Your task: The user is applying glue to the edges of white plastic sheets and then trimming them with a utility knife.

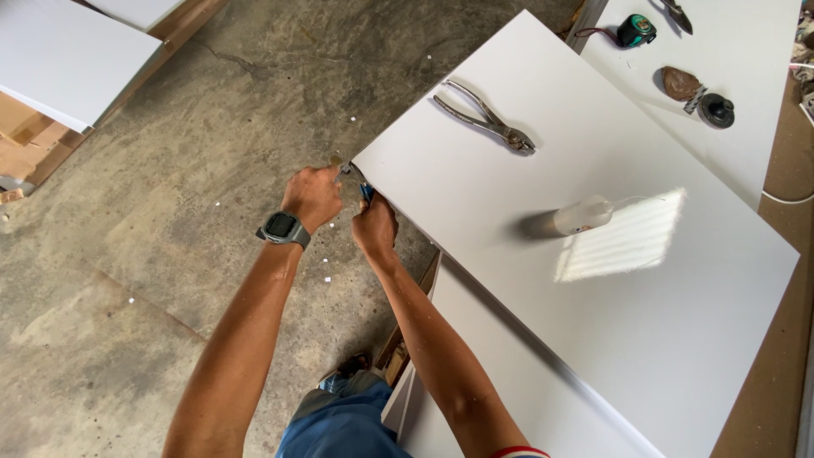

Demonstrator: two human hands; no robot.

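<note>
My left hand [312, 197], with a grey watch on its wrist, is closed at the near left corner of a large white board [610, 305]. It pinches something small at that corner; I cannot tell what. My right hand [375, 227] is closed on a small blue-handled tool [363, 185] pressed against the same board edge. Both hands sit close together, almost touching. On the board lie metal pliers [485, 117] and a small white squeeze bottle [583, 215] on its side.
A second white board [746, 144] at the upper right carries a tape measure [635, 30], a brown lump [680, 83] and a black knob [717, 110]. More white panels [68, 59] lie at the upper left. Concrete floor [170, 254] spreads below, with scattered white chips.
</note>
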